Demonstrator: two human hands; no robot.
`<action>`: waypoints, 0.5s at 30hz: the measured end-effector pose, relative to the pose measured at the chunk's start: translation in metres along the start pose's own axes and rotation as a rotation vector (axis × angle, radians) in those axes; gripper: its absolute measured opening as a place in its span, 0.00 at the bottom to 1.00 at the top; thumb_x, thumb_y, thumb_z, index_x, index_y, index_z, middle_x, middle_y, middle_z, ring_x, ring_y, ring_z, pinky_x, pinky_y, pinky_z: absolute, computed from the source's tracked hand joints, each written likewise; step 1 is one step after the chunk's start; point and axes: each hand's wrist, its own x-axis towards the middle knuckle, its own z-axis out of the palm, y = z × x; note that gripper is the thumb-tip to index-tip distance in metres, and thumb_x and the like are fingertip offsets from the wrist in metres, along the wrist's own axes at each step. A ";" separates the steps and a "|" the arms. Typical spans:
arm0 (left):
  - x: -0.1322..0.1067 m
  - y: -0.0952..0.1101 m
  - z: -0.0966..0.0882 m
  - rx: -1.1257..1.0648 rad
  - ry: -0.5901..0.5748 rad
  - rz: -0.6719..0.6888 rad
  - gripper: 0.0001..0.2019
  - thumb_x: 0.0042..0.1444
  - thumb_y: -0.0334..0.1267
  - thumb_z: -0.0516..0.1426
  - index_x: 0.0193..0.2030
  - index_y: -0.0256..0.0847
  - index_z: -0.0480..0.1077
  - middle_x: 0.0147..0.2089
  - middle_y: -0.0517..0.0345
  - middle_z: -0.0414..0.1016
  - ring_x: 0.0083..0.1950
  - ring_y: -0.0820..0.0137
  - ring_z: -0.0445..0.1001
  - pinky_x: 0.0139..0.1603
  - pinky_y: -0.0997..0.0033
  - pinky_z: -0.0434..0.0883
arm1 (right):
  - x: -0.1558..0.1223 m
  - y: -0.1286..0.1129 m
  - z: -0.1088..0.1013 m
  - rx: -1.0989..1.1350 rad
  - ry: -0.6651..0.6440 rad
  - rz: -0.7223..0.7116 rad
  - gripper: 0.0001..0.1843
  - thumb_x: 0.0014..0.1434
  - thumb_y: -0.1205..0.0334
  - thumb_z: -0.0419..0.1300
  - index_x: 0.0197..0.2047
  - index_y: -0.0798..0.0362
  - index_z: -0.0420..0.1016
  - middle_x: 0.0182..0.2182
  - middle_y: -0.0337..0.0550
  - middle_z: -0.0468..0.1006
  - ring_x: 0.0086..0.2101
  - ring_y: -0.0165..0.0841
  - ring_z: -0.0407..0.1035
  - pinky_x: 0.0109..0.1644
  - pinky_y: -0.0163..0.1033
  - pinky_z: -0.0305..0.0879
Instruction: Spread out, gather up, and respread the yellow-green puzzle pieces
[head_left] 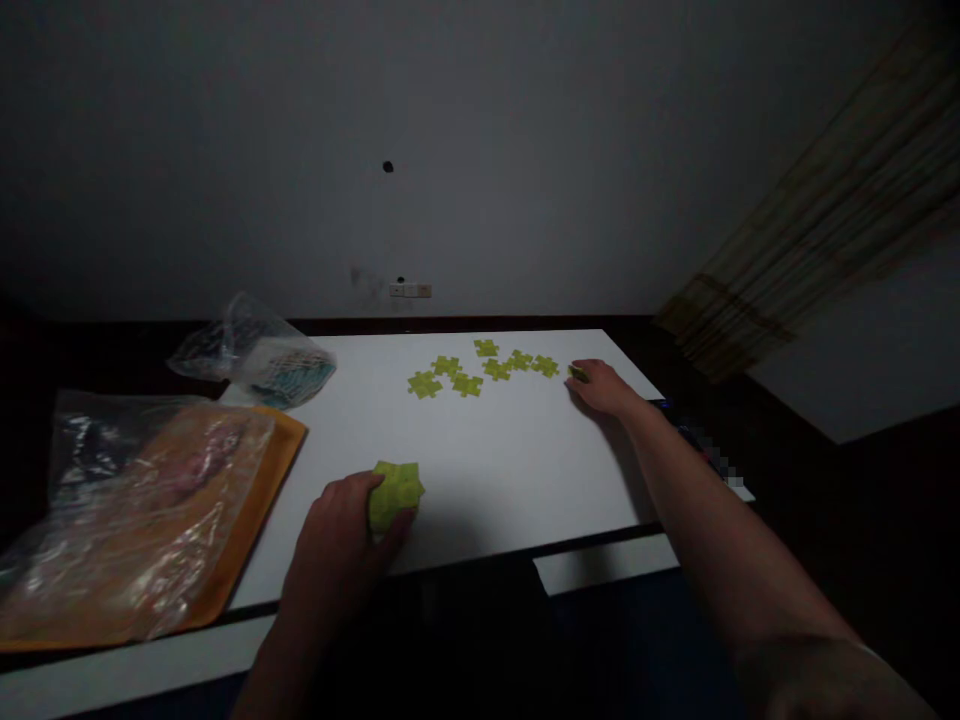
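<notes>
My left hand is closed around a stack of yellow-green jigsaw puzzle pieces near the front edge of the white table. Out to the right, my right hand pinches a single puzzle piece, mostly covered by the fingers, at the table surface. Left of that hand, several loose pieces lie flat in an uneven row, among them one puzzle piece closest to the fingers and another puzzle piece at the row's left end. One puzzle piece sits a little farther back.
On the left, a clear plastic bag lies over an orange-brown envelope. Behind it is another clear bag with teal and white contents. A wall with sockets stands beyond the table; a curtain hangs at the right.
</notes>
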 end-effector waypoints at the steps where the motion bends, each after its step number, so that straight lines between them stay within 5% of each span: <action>1: 0.000 0.000 0.000 -0.004 0.000 -0.001 0.27 0.67 0.63 0.59 0.56 0.41 0.77 0.53 0.40 0.85 0.53 0.45 0.83 0.55 0.41 0.80 | 0.003 0.004 -0.002 -0.005 -0.036 -0.008 0.22 0.65 0.61 0.66 0.62 0.55 0.84 0.59 0.63 0.84 0.61 0.53 0.77 0.67 0.52 0.72; 6: 0.000 0.001 0.001 -0.012 0.014 -0.002 0.25 0.66 0.62 0.60 0.55 0.43 0.77 0.51 0.42 0.86 0.52 0.46 0.84 0.54 0.41 0.81 | 0.012 0.018 -0.008 -0.053 -0.140 0.003 0.25 0.57 0.65 0.70 0.58 0.52 0.85 0.51 0.59 0.88 0.49 0.48 0.83 0.57 0.47 0.75; 15: 0.001 -0.002 0.001 -0.018 0.003 -0.012 0.24 0.64 0.61 0.61 0.55 0.44 0.78 0.51 0.43 0.86 0.51 0.46 0.84 0.52 0.41 0.82 | 0.006 0.030 -0.010 -0.062 -0.162 0.015 0.26 0.62 0.58 0.73 0.62 0.56 0.86 0.57 0.63 0.86 0.54 0.51 0.82 0.64 0.51 0.76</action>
